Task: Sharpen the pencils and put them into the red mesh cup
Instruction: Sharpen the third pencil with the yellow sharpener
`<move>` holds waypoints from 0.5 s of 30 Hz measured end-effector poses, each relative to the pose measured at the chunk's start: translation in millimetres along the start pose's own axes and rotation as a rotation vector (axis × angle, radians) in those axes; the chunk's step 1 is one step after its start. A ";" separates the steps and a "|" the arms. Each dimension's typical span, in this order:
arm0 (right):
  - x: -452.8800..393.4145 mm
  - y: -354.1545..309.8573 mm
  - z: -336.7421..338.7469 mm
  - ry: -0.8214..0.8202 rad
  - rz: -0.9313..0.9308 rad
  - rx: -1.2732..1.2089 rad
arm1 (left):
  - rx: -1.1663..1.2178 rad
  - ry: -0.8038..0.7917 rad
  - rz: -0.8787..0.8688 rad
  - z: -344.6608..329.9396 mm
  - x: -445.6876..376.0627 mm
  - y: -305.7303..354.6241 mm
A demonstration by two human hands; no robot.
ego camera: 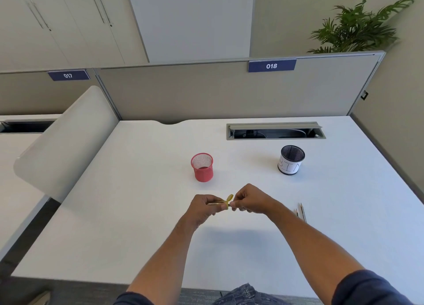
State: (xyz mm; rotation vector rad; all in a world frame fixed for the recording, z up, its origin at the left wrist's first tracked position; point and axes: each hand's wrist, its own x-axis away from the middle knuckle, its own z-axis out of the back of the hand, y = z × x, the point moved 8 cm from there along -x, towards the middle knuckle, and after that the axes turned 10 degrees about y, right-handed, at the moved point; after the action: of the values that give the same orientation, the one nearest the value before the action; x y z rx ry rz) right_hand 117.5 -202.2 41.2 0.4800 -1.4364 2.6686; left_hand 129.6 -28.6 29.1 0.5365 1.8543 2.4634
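Both hands meet above the middle of the white desk [137, 213]. My left hand [202, 209] is closed around a pencil [215, 203], of which only a short length shows. My right hand [250, 199] pinches a small yellow sharpener [228, 201] at the pencil's end; its lid stands open. The red mesh cup [202, 167] stands upright just beyond my hands, and I see nothing in it. Two more pencils [302, 211] lie on the desk to the right of my right forearm, which partly hides them.
A black mesh cup [291, 159] with a white paper label stands at the right rear. Behind it an open cable tray [275, 131] is set into the desk. A grey partition [206, 91] closes the back; a curved white divider [68, 139] bounds the left.
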 end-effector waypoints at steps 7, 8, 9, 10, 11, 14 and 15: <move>3.0 1.9 -3.2 -0.034 0.073 0.050 | -0.047 0.016 0.021 3.2 -1.2 5.2; 3.5 -0.1 -2.2 -0.031 0.102 0.088 | -0.046 0.017 0.039 4.5 -1.2 3.8; 4.3 -2.9 -0.2 -0.022 0.135 0.124 | -0.040 0.017 0.059 5.3 -1.0 1.8; 5.1 -6.4 2.2 -0.008 0.175 0.165 | -0.024 0.017 0.076 5.3 -0.2 -0.2; 5.8 -10.6 5.4 0.021 0.232 0.234 | 0.001 0.016 0.090 4.7 0.8 -1.3; 13.0 -27.3 14.2 0.206 0.478 0.549 | 0.109 0.027 0.141 2.9 4.2 -3.0; 18.0 -33.2 17.1 0.281 0.544 0.586 | 0.140 0.033 0.156 3.3 4.3 -3.3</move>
State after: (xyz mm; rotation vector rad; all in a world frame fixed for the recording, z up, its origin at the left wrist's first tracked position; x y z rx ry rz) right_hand 111.5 -199.2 82.2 -0.3154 -0.7663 3.3972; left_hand 125.9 -23.6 28.0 0.6743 2.0856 2.4608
